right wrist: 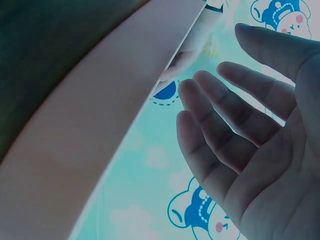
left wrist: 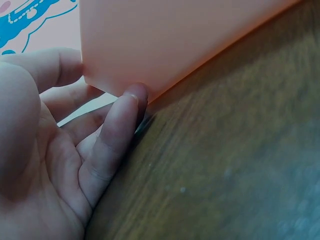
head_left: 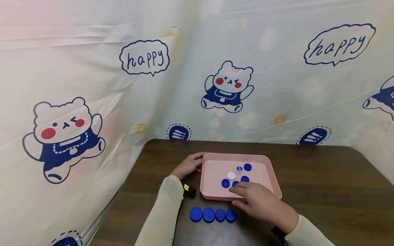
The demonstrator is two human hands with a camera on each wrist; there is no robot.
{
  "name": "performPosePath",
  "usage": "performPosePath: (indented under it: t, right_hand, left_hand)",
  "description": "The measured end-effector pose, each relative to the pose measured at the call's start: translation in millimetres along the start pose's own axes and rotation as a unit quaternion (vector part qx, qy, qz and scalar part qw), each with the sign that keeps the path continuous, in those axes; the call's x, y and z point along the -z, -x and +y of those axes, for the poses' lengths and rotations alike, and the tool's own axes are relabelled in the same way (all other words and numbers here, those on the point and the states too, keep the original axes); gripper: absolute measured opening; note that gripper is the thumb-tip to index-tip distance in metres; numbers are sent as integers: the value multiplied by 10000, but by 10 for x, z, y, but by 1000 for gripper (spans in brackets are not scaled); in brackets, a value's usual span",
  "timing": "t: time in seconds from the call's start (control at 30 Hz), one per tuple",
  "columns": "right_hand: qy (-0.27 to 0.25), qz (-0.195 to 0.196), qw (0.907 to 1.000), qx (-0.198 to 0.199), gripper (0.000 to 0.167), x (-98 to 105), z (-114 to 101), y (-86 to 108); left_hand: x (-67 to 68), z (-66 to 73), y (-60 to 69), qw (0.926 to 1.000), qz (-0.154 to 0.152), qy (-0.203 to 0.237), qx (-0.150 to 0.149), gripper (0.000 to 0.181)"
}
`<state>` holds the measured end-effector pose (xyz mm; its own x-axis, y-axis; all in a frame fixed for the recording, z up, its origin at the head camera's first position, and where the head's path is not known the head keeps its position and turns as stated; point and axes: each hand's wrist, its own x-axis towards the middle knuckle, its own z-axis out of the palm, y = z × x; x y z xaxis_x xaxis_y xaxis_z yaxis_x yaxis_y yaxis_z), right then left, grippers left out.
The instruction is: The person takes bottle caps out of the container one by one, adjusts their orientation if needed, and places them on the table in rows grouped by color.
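At the pink tray (head_left: 212, 174), left hand (head_left: 189, 165) touching its corner, loosely bent, right hand (head_left: 261, 202) over near rim (head_left: 215, 198), fingers apart

Widest passage for you: over the table (head_left: 326, 184), right of the pink tray (head_left: 212, 172). Inside, room along the left; six caps (head_left: 231, 176) crowd the middle, your right hand (head_left: 261, 201) crosses the near rim. Left side blocked by your left hand (head_left: 189, 165) (black object (head_left: 191, 192) just off that side too); four blue caps (head_left: 210, 215) line the table in front.
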<state>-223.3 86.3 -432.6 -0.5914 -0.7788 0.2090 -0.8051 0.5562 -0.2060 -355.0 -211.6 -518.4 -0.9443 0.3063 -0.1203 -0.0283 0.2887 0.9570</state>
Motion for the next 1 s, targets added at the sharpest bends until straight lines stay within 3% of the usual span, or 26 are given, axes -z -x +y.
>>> performPosePath:
  t: [0.3,0.73,1.0]
  right_hand:
    - [236,-36,9995,-211,31,40,16,-140]
    - [351,-96,9969,-699,35,-40,170,-404]
    - [406,-79,9962,-770,31,-41,209,-534]
  left_hand:
    - [-23,41,55,9999,-8,-98,56,43]
    - [16,-13,-5,10000,-24,-84,-9,44]
    - [8,-21,4,10000,-13,-58,-45,44]
